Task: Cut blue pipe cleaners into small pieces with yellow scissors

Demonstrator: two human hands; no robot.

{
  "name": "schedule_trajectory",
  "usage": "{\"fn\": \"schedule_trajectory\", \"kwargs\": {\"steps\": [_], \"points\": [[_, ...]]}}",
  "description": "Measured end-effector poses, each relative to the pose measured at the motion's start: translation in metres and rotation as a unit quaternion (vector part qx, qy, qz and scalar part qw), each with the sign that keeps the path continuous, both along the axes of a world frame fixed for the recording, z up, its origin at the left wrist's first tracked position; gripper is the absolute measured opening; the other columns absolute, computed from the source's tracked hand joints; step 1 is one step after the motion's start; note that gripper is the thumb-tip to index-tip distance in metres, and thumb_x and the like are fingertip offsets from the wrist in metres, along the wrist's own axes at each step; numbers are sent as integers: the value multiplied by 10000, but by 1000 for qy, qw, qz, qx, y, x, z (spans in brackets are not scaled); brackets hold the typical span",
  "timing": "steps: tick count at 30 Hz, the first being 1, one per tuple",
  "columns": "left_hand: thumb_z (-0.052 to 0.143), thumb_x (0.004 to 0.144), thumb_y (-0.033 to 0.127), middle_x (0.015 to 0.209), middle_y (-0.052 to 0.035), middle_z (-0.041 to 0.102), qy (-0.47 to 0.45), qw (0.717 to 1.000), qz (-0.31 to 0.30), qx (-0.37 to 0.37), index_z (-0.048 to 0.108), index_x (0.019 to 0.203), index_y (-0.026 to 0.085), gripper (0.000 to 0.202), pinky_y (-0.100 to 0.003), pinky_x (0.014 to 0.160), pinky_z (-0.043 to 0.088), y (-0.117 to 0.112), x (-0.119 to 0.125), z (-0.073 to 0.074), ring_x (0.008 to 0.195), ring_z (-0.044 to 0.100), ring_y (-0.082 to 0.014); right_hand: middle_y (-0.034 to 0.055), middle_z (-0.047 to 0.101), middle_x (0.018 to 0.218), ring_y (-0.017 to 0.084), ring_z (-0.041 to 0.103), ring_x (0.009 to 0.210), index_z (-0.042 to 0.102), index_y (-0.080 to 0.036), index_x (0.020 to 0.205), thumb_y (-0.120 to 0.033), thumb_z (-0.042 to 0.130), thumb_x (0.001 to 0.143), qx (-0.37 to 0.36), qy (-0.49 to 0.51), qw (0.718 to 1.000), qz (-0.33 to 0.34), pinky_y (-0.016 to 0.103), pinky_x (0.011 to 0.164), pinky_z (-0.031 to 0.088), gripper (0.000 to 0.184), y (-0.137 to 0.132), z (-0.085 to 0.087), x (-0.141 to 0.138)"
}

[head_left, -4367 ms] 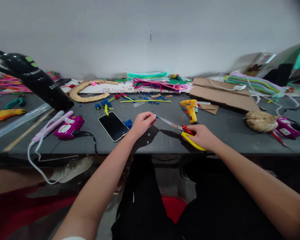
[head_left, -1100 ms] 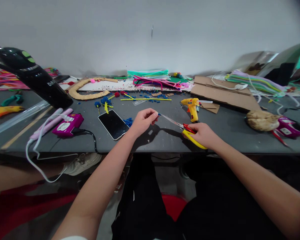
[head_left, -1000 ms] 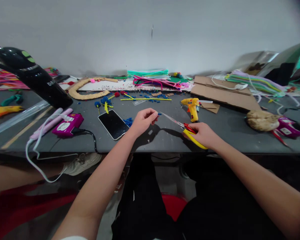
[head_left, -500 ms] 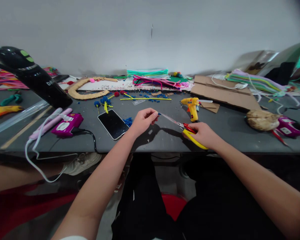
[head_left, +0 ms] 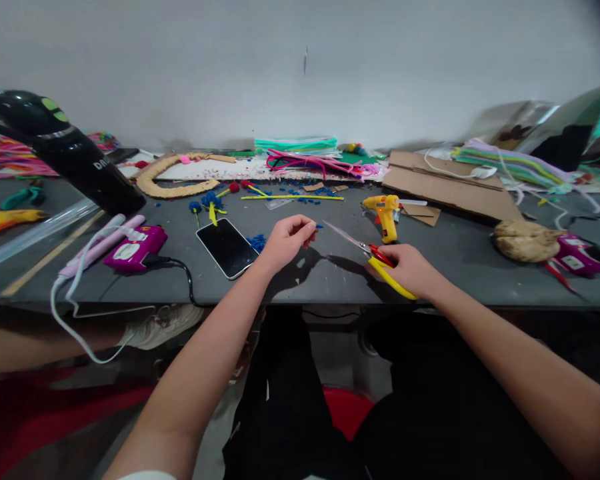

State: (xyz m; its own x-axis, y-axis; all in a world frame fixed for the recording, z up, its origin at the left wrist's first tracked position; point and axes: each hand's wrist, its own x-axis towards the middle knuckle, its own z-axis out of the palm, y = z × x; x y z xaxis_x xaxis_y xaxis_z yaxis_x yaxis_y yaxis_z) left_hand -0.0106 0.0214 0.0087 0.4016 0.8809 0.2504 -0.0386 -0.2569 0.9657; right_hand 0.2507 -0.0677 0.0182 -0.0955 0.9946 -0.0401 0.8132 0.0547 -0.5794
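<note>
Between the thumb and finger of my left hand (head_left: 293, 238) is pinched a small blue piece (head_left: 319, 227), likely pipe cleaner, with just its tip showing. My right hand (head_left: 409, 268) grips scissors (head_left: 367, 250) with red and yellow handles. Their blades point left toward the blue piece, with a small gap between. Left of my left hand lie a phone (head_left: 227, 248) and a heap of blue snippets (head_left: 257, 243). Beyond the phone is a blue fuzzy flower (head_left: 211, 200) with a yellow stem. A yellow glue gun (head_left: 387, 217) rests beyond my right hand.
A yellow pipe cleaner (head_left: 293, 197) lies across the table beyond my hands. Cardboard (head_left: 450, 185) sits at the back right. At left stand a black cylindrical device (head_left: 80, 157) and a purple power box (head_left: 136, 251) with cables. Another person's shoe (head_left: 165, 327) shows under the table.
The scissor blades have drawn slightly away from the blue piece, whose tip now shows more clearly. My left hand stays almost in place.
</note>
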Motion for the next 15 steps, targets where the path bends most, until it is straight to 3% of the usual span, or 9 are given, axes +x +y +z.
{"fn": "schedule_trajectory", "kwargs": {"steps": [15], "points": [[646,837,404,678,-18,607,-11,1000,10,-1,638,794,130,277,-219,567,420,2,-1,-1,570,511,-85,-12,487,592,127,403,592,609,-175,653,-443,611,756,14,-33,999,18,278,549,288,287,2,-6,5]]}}
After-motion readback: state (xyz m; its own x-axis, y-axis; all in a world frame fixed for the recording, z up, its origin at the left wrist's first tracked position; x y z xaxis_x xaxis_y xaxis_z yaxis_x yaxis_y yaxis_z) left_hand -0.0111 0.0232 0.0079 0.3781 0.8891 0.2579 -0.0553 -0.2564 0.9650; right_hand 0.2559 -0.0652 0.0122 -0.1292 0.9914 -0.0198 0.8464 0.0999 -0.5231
